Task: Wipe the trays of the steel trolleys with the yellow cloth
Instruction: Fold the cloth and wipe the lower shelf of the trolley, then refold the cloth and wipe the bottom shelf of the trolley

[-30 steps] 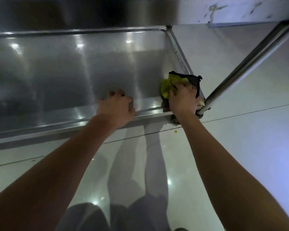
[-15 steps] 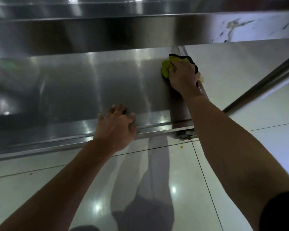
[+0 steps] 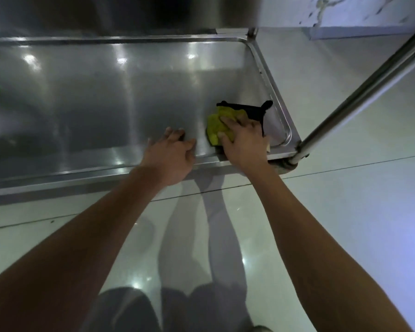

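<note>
Right hand: my right hand [image 3: 243, 142] lies palm-down with fingers spread flat, pressing the crumpled yellow cloth with a black edge [image 3: 217, 127] onto the tray floor; nothing is curled round it.
Left hand: my left hand [image 3: 171, 152] rests on the near rim, its fingers bent loosely over the lip and onto the tray, gripping nothing that I can make out.
Arms: both bare forearms reach forward and down, converging toward the tray.
Cloth: soft, bunched, irregular; it sits in the near right corner, its black edge trailing toward the right rim.
Tray: the shallow brushed-steel trolley tray with rounded corners [image 3: 106, 97] is smooth and reflective, its long axis running left to right.
Post: a round polished steel trolley post [image 3: 359, 92] rises slantwise from that corner.
Floor: glossy pale floor tiles [image 3: 345, 212] lie below.
</note>
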{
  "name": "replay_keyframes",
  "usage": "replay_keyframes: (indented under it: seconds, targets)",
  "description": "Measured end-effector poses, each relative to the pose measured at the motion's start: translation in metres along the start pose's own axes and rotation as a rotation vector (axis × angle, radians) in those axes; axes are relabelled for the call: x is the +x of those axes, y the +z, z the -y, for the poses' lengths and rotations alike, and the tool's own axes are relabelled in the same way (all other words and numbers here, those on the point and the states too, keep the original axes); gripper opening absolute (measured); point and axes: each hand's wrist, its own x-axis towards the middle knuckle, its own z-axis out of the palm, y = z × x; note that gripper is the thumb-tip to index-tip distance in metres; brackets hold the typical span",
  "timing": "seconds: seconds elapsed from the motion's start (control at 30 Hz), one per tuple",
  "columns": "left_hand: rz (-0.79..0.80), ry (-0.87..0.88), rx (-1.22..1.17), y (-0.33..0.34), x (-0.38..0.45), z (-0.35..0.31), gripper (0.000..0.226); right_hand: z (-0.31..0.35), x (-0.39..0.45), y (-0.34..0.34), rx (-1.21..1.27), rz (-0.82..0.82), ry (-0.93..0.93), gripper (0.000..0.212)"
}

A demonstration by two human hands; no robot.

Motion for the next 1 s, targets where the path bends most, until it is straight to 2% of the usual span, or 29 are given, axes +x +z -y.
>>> replay_keyframes:
  seconds: [0.13,0.23,0.33,0.5,0.67,0.87,1.0]
  targets:
    - [-0.031,0.041,-0.102,-0.016,-0.018,0.017,0.033,0.021,-0.028,0.003,0.018,-0.037,-0.050,0.044]
    - [-0.117,0.016,-0.005,-0.029,-0.044,0.044,0.032,0.037,-0.038,0.008,0.004,-0.045,-0.027,0.044]
    - [-0.090,-0.001,0.075,-0.037,-0.074,0.083,0.033,0.076,-0.047,0.017,0.008,-0.024,-0.049,0.045]
    - [-0.028,-0.067,0.049,-0.043,-0.109,0.132,0.035,0.154,-0.066,0.037,-0.008,0.015,-0.173,0.050]
    - [-0.064,-0.146,0.031,-0.046,-0.147,0.174,0.035,0.215,-0.074,0.050,-0.064,0.068,-0.320,0.053]
    - [-0.051,-0.179,-0.024,-0.057,-0.189,0.198,0.040,0.245,-0.098,0.042,0.195,0.078,-0.325,0.040]
    - [0.010,-0.167,0.013,-0.082,-0.228,0.187,0.045,0.255,-0.145,0.010,0.230,0.036,-0.275,0.046]
